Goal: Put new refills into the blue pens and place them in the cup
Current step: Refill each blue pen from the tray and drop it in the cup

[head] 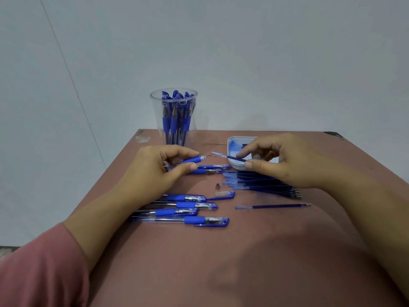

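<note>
The left hand (155,167) held an open pen barrel (194,160) between curled fingers and thumb, its blue grip end pointing right. Just right of it, the right hand (278,160) pinched a refill (230,157) between thumb and forefinger over the near-left corner of a white tray (238,167); the refill's left end was near the barrel's mouth but apart from it. The clear cup (157,120) stood at the far edge of the table (243,251), full of blue pens. A pile of refills (261,183) lay below the right hand, one single refill (274,206) nearer. A metal tip (217,186) and a loose cap (225,194) lay centre, beside four capped pens (183,209).
</note>
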A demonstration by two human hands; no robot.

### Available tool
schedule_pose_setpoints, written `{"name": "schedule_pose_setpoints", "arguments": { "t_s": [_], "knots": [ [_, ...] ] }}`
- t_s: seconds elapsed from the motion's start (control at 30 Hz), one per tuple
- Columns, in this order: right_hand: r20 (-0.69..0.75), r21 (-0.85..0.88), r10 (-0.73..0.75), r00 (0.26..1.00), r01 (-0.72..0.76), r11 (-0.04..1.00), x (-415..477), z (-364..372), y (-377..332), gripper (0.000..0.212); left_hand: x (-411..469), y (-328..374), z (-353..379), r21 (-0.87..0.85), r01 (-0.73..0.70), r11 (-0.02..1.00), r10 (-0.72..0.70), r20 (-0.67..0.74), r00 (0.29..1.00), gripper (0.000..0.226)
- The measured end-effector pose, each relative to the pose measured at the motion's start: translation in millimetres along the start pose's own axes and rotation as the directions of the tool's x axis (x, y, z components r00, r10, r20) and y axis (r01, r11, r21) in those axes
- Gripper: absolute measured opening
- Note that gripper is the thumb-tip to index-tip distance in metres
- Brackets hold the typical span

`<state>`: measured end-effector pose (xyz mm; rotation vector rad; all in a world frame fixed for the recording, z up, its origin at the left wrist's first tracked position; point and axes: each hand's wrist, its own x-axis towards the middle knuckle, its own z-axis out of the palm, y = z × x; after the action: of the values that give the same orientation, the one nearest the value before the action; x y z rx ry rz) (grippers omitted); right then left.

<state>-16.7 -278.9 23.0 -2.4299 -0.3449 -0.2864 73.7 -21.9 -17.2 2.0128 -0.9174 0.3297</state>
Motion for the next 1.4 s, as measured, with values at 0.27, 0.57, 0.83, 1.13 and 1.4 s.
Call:
{"name": "schedule_pose_setpoints", "arguments": {
  "t_s": [0.27, 0.57, 0.83, 1.13, 1.4],
  "knots": [
    [0.022, 0.017, -0.017, 1.000, 0.016, 1.000, 1.0, 3.3, 1.0, 0.019, -0.2, 4.1, -0.3, -0.007, -0.019, 1.000, 0.019, 0.011, 1.000, 0.024],
    [0.040, 0.022, -0.034, 0.999, 0.033, 0.999, 1.0, 6.1, -1.9, 0.019, -0.5, 2.6, -0.1, 0.022, -0.046, 0.999, 0.046, 0.018, 0.999, 0.024],
    [0.074, -0.085, -0.043, 0.996, 0.049, 0.995, 1.9, 7.1, 6.0, 0.021, -1.8, -1.2, -1.0, 0.094, -0.081, 0.992, 0.075, 0.066, 0.995, 0.022],
    [-0.020, -0.144, -0.111, 0.994, 0.107, 0.984, 2.2, 15.7, -0.7, 0.021, -2.0, 3.4, -1.0, 0.141, -0.120, 0.983, 0.105, 0.105, 0.989, 0.024],
    [0.010, -0.108, -0.131, 0.991, 0.131, 0.986, 3.4, 26.3, -2.1, 0.023, -3.2, 6.7, 0.5, 0.133, -0.138, 0.981, 0.122, 0.122, 0.985, 0.023]
  ]
}}
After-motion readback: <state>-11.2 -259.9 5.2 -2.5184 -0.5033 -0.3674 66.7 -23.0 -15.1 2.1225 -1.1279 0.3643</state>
